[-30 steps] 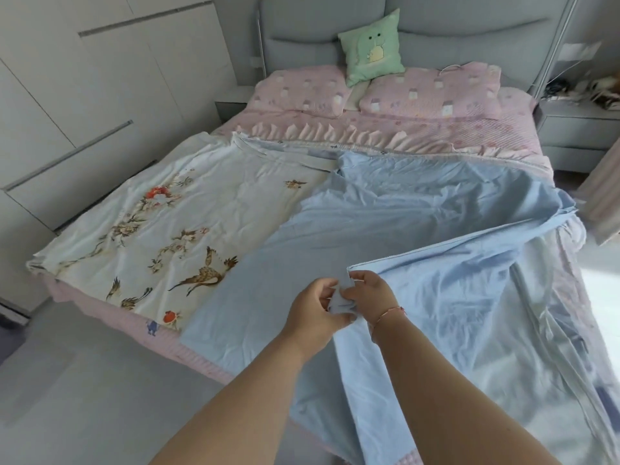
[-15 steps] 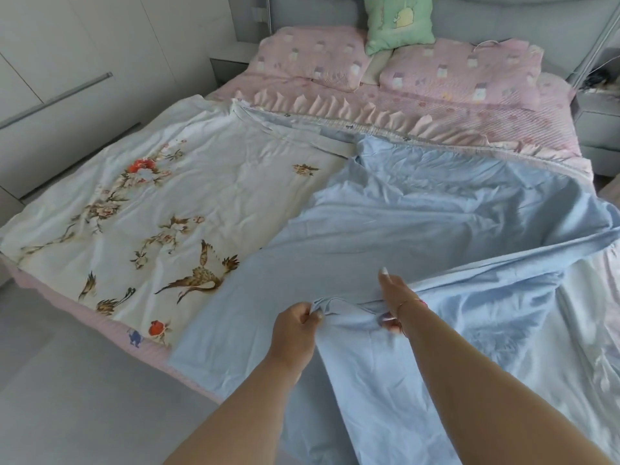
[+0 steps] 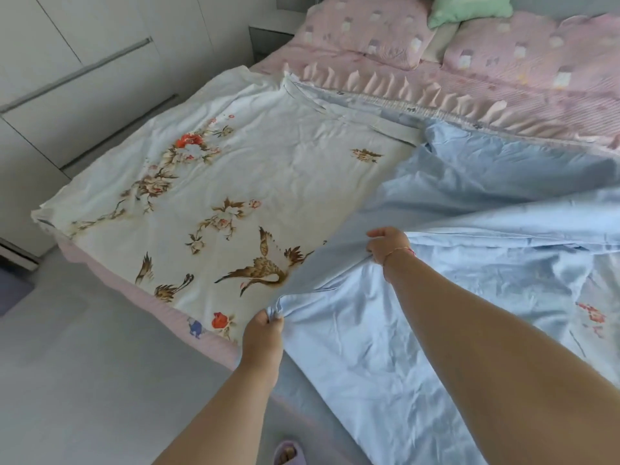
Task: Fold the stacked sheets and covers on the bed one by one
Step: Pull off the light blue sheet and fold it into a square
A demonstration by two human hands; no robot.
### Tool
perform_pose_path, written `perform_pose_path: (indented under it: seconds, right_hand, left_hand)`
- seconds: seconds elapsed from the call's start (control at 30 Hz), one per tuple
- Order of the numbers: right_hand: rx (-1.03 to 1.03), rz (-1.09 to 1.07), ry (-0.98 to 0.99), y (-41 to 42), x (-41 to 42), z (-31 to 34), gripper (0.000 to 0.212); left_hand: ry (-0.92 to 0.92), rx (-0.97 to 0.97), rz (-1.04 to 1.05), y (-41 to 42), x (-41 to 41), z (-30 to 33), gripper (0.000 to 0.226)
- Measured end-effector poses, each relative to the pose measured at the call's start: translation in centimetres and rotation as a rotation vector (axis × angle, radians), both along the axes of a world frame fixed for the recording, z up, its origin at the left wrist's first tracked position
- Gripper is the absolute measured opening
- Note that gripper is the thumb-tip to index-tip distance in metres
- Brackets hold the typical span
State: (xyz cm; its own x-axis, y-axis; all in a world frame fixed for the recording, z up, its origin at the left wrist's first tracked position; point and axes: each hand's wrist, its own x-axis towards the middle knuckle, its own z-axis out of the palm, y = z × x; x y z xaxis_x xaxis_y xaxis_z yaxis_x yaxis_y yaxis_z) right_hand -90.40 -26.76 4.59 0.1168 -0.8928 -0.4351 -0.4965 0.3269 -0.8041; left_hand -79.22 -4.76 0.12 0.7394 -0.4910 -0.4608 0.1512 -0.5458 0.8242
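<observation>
Two hands are on the blue sheet [image 3: 469,203], and neither has let go. The left hand [image 3: 263,333] pinches a bunched corner near the foot edge of the bed [image 3: 141,297], fingers clenched on the fabric. The right hand [image 3: 389,245] sits farther up the bed, fingers curled into a fold where a doubled layer of the sheet begins. Between the two hands the cloth runs as a slack diagonal edge.

The blue sheet covers the right half of the bed and lies creased, with one flap turned over on itself to the right of the right hand — a first fold begun, by the look of it, but not squared up. Under it, spread flat and unfolded, is the white cover [image 3: 235,169] printed with flowers and cranes; it fills the left half and its near edge hangs just over the mattress side. A scrap of the same floral print shows at the far right.

As for progress, I judge the work barely started: no folded piece is in view anywhere, the blue sheet is in its opening fold, and the white cover is untouched. Whether more pieces lie beneath cannot be told. Pink pillows [image 3: 369,31] stay at the headboard end.
</observation>
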Motion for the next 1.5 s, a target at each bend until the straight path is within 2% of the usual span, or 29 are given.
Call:
perform_pose_path:
  seconds: [0.13, 0.27, 0.37, 0.47, 0.53, 0.6, 0.67, 0.73, 0.83, 0.9, 0.93, 0.97, 1.0, 1.07, 1.1, 1.17, 1.3, 1.4, 1.47, 1.5]
  right_hand:
    - [-0.007, 0.24, 0.131, 1.7, 7.1, -1.9, 0.032]
    - [0.1, 0.47, 0.245, 3.6, 10.5, -4.3, 0.048]
    - [0.155, 0.565, 0.194, 5.4, 10.2, -7.0, 0.072]
    - [0.196, 0.5, 0.07, 7.1, 9.1, -9.2, 0.083]
    - [0.166, 0.46, 0.013, 8.5, 8.4, -10.2, 0.085]
    - [0.064, 0.498, 0.016, 9.8, 7.9, -11.2, 0.089]
    - [0.045, 0.535, 0.107, 10.7, 7.2, -11.6, 0.09]
    - [0.055, 0.571, 0.208, 11.1, 6.2, -11.9, 0.088]
    - [0.028, 0.624, 0.379, 10.6, 3.3, -12.1, 0.075]
    - [-0.001, 0.626, 0.511, 10.3, 0.6, -12.4, 0.067]
    - [-0.015, 0.609, 0.541, 10.4, -1.0, -12.6, 0.065]
    - [-0.027, 0.582, 0.558, 10.6, -2.6, -12.6, 0.063]
    - [-0.041, 0.551, 0.577, 11.0, -4.3, -12.7, 0.061]
    - [-0.044, 0.483, 0.652, 11.7, -7.7, -12.8, 0.057]
    - [-0.033, 0.438, 0.704, 11.9, -9.4, -12.8, 0.055]
    - [-0.011, 0.354, 0.805, 11.7, -12.1, -12.7, 0.054]
    - [-0.043, 0.234, 0.847, 9.6, -13.7, -12.7, 0.052]
    - [-0.032, 0.1, 0.805, 7.7, -14.2, -12.2, 0.05]
    - [-0.027, -0.004, 0.84, 6.5, -15.4, -12.3, 0.044]
    - [-0.009, -0.078, 0.863, 5.8, -16.3, -12.5, 0.042]
  left_hand:
    - [0.041, 0.101, 0.071, 3.2, 5.2, -2.9, 0.019]
    - [0.206, 0.233, 0.137, 5.0, 8.7, -7.1, 0.023]
    - [0.36, 0.292, 0.126, 5.3, 9.6, -8.9, 0.029]
    - [0.362, 0.25, 0.069, 4.7, 9.9, -9.0, 0.041]
    - [0.234, 0.227, -0.009, 3.7, 10.3, -8.3, 0.046]
    - [0.021, 0.222, -0.155, 2.4, 10.6, -7.4, 0.042]
    - [-0.19, 0.256, -0.35, 0.6, 10.4, -6.8, 0.049]
    - [-0.422, 0.324, -0.529, -1.1, 10.2, -6.4, 0.067]
    - [-0.782, 0.332, -0.933, -3.3, 9.1, -6.3, 0.077]
    - [-1.084, 0.175, -1.256, -4.3, 8.1, -6.9, 0.069]
    - [-1.151, 0.119, -1.381, -4.5, 7.5, -7.5, 0.066]
    - [-1.198, 0.154, -1.466, -4.6, 7.3, -8.1, 0.064]
    - [-1.231, 0.288, -1.5, -4.6, 7.4, -8.3, 0.064]
    - [-1.197, 0.638, -1.428, -4.8, 8.4, -8.5, 0.061]
    - [-1.212, 0.74, -1.415, -5.3, 8.5, -8.2, 0.058]
    - [-1.298, 0.69, -1.401, -6.7, 7.6, -7.5, 0.051]
    - [-1.289, 0.458, -1.37, -10.4, 4.8, -6.8, 0.03]
    - [-1.284, 0.364, -1.423, -12.9, 4.1, -7.1, 0.051]
    - [-1.203, 0.381, -1.384, -13.9, 3.9, -7.3, 0.052]
    - [-1.17, 0.379, -1.294, -14.6, 3.9, -7.6, 0.048]
